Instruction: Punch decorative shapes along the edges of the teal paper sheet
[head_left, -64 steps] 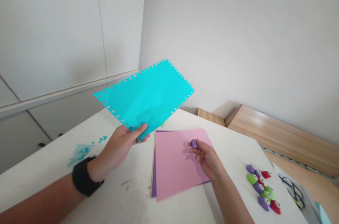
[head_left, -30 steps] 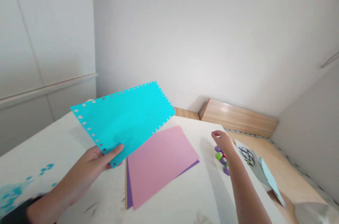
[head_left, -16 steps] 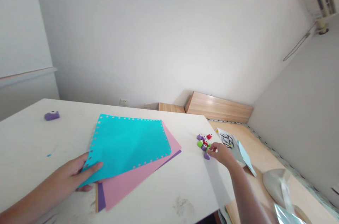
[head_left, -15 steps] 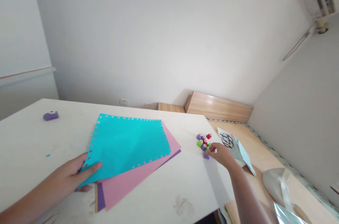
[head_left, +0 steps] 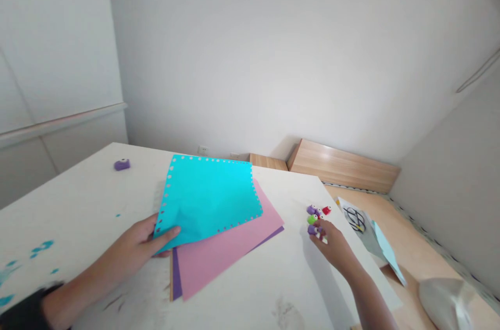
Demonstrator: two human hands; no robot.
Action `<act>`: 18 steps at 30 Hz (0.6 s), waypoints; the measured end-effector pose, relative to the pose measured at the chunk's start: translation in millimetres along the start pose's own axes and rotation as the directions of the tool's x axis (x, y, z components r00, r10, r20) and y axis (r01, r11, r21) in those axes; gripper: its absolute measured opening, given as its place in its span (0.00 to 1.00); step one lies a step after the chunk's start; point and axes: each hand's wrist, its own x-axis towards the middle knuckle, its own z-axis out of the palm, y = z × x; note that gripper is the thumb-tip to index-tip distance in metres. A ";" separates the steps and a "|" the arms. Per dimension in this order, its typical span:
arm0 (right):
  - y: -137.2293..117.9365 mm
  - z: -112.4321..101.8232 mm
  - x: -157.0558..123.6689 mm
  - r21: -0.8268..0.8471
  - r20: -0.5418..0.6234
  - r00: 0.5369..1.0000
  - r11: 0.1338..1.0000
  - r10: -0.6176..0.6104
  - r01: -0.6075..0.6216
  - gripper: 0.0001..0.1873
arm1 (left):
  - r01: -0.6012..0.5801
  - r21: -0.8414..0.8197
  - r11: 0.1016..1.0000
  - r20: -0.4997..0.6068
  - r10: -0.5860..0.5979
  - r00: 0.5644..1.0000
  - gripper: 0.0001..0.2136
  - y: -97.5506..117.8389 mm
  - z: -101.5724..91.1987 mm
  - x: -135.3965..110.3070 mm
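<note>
Although its near-left corner is held, the turquoise sheet (head_left: 211, 194) lies with its long axis running crosswise, from the left hand (head_left: 141, 245) toward the right side of the table (head_left: 234, 301). One short edge, the left, slants from the held corner to the far side; the other short edge faces right. Rows of punched holes follow the borders. The sheet is positioned over a pink sheet (head_left: 230, 249), under which a purple sheet (head_left: 177, 280) protrudes at the left and right; whether turquoise and pink touch throughout cannot be determined.

The left hand pinches the turquoise corner, thumb on top, fingers beneath. The right hand (head_left: 334, 246) is curled at the small eyed pieces near the table's right edge, thumb and fingers about a purple piece (head_left: 312, 229); firmness of grip cannot be established. A green piece (head_left: 312, 219) and a red piece (head_left: 327, 210) lie close by. A lone purple piece (head_left: 122, 164) rests far left, well apart from the group.

Compared with the earliest frame, the turquoise sheet has been lowered and flattened from a raised tilt, and the right hand has moved from above the pink sheet to the group.
</note>
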 end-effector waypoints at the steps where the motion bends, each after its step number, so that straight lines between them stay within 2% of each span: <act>1: -14.7 6.9 2.3 0.091 -0.011 1.000 0.995 -0.026 0.027 0.13 | -0.009 -0.010 1.000 0.021 0.009 1.000 0.20 3.4 0.9 -1.3; 3: -51.9 25.4 6.5 0.341 -0.004 0.998 0.938 -0.059 0.056 0.13 | -0.031 -0.037 0.999 0.051 0.033 0.998 0.21 7.0 0.7 -2.5; 5: -94.7 48.1 9.4 0.551 0.037 0.997 0.834 -0.072 0.040 0.13 | -0.072 -0.071 0.995 0.033 0.074 0.997 0.20 8.3 -0.7 -2.7; 8: -155.2 82.8 12.2 0.712 0.065 0.996 0.702 -0.061 -0.003 0.15 | -0.124 -0.112 0.986 -0.005 0.124 0.992 0.19 11.6 -2.2 -3.9; 10: -186.7 101.4 14.1 0.788 0.075 0.996 0.614 -0.047 -0.031 0.17 | -0.150 -0.143 0.978 -0.055 0.143 0.988 0.19 15.7 -2.3 -5.6; 14: -226.8 122.4 18.7 0.877 0.083 0.995 0.478 -0.050 -0.049 0.19 | -0.186 -0.201 0.962 -0.148 0.158 0.976 0.16 22.1 -2.1 -8.3; 18: -244.8 131.0 19.9 0.906 0.063 0.996 0.423 -0.065 -0.029 0.19 | -0.191 -0.206 0.960 -0.158 0.160 0.974 0.15 21.1 -2.2 -8.2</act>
